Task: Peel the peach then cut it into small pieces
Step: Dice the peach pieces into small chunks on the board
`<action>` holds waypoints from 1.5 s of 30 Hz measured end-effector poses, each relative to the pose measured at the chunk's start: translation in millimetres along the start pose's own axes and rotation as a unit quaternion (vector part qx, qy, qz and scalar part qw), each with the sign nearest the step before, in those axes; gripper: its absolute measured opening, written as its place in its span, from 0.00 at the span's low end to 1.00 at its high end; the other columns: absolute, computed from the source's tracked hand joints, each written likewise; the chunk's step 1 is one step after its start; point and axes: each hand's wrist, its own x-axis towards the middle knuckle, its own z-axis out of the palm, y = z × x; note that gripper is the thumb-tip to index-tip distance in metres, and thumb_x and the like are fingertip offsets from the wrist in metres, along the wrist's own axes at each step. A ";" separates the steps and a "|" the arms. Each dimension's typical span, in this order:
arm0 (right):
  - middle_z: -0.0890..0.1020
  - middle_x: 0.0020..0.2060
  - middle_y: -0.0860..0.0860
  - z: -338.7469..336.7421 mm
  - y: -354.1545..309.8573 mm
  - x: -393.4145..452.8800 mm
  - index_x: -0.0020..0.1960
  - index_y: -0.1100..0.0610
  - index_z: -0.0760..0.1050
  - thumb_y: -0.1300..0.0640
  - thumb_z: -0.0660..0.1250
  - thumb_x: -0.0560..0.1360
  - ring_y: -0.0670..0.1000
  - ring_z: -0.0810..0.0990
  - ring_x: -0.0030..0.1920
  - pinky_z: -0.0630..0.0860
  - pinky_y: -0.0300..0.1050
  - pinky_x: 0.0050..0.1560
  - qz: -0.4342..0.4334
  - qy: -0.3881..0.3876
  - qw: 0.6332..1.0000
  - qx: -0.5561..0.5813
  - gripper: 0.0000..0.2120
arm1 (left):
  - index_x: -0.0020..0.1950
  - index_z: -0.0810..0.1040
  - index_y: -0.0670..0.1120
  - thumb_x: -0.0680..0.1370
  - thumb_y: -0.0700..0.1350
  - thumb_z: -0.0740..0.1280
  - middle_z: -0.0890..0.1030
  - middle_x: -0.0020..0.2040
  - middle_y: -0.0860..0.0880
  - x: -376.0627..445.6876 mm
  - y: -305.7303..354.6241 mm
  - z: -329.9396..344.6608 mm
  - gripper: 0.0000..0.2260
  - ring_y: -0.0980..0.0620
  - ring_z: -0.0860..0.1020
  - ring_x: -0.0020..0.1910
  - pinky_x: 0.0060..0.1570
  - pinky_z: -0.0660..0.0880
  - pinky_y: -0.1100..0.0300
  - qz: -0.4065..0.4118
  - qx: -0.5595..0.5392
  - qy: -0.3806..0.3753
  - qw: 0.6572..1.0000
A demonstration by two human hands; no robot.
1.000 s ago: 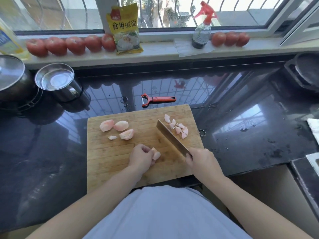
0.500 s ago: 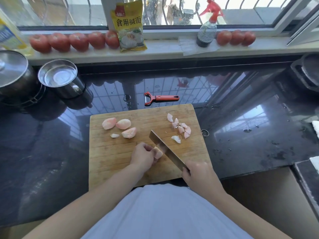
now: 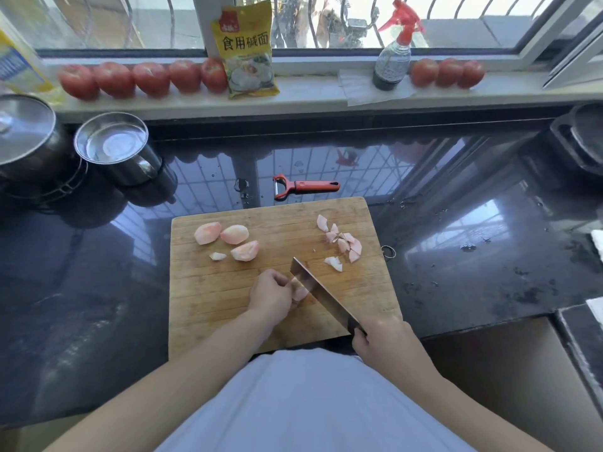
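**Blade back on the wedge, one more piece freed**

I see the knife [image 3: 321,296] has come back in from the right side of the cutting board [image 3: 228,308] over the last second: a moment ago its blade lay out by the pile of cut bits, now it is down against the peach wedge [image 3: 299,292] at the near middle of the board. My left hand [image 3: 270,296] has stayed put, fingers curled and pinching that wedge, knuckles close beside the blade. My right hand [image 3: 386,342] is wrapped round the knife handle at the near right edge of the board.

A fresh piece [image 3: 333,263] now lies just near of the small pieces [image 3: 344,241] at the far right, where there was none a second ago, so I judge the last stroke went through and this one is the next slice off the same wedge.

Three peeled wedges [image 3: 228,238] and a sliver [image 3: 217,256] wait uncut at the far left. The peeler [image 3: 303,186] lies on the counter beyond the board, untouched. Peeling looks done; I reckon the cutting is under halfway.
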 end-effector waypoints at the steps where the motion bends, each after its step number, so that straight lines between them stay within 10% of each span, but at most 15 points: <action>1: 0.71 0.31 0.47 0.5 0.0 1.5 0.45 0.55 0.75 0.57 0.61 0.79 0.56 0.74 0.34 0.71 0.49 0.34 -0.001 -0.002 1.000 -0.006 0.06 | 0.49 0.77 0.50 0.79 0.47 0.72 0.85 0.48 0.47 1.0 -0.3 0.0 0.04 0.50 0.85 0.44 0.35 0.72 0.60 -0.001 0.005 0.003 1.000; 8: 0.81 0.38 0.55 19.7 -22.7 38.4 0.44 0.56 0.76 0.57 0.60 0.80 0.59 0.80 0.38 0.74 0.49 0.36 -0.019 0.015 0.999 -0.037 0.09 | 0.47 0.80 0.51 0.73 0.46 0.70 0.85 0.45 0.47 4.3 -0.5 0.3 0.04 0.44 0.85 0.45 0.47 0.83 0.49 0.029 0.033 0.012 0.999; 14: 0.67 0.25 0.45 14.0 -4.5 19.3 0.32 0.48 0.57 0.60 0.63 0.77 0.53 0.69 0.29 0.55 0.37 0.26 -0.026 0.042 0.998 0.046 0.21 | 0.46 0.80 0.52 0.76 0.50 0.73 0.85 0.47 0.49 9.3 -8.3 -0.6 0.04 0.46 0.84 0.49 0.54 0.81 0.46 0.026 0.027 0.024 0.999; 19: 0.78 0.32 0.51 12.8 0.1 7.1 0.39 0.55 0.71 0.57 0.61 0.79 0.56 0.78 0.34 0.73 0.51 0.32 -0.037 0.016 0.999 0.013 0.10 | 0.45 0.79 0.50 0.78 0.46 0.72 0.85 0.47 0.47 7.4 -6.8 0.5 0.04 0.46 0.84 0.47 0.46 0.77 0.55 0.027 0.030 0.031 0.999; 45: 0.77 0.38 0.54 11.3 -20.9 31.0 0.48 0.56 0.76 0.59 0.57 0.81 0.58 0.77 0.38 0.69 0.47 0.37 -0.012 -0.047 0.997 -0.060 0.09 | 0.45 0.79 0.50 0.73 0.48 0.71 0.85 0.46 0.45 12.8 -5.5 1.3 0.04 0.43 0.84 0.47 0.51 0.83 0.47 0.031 0.043 0.012 0.999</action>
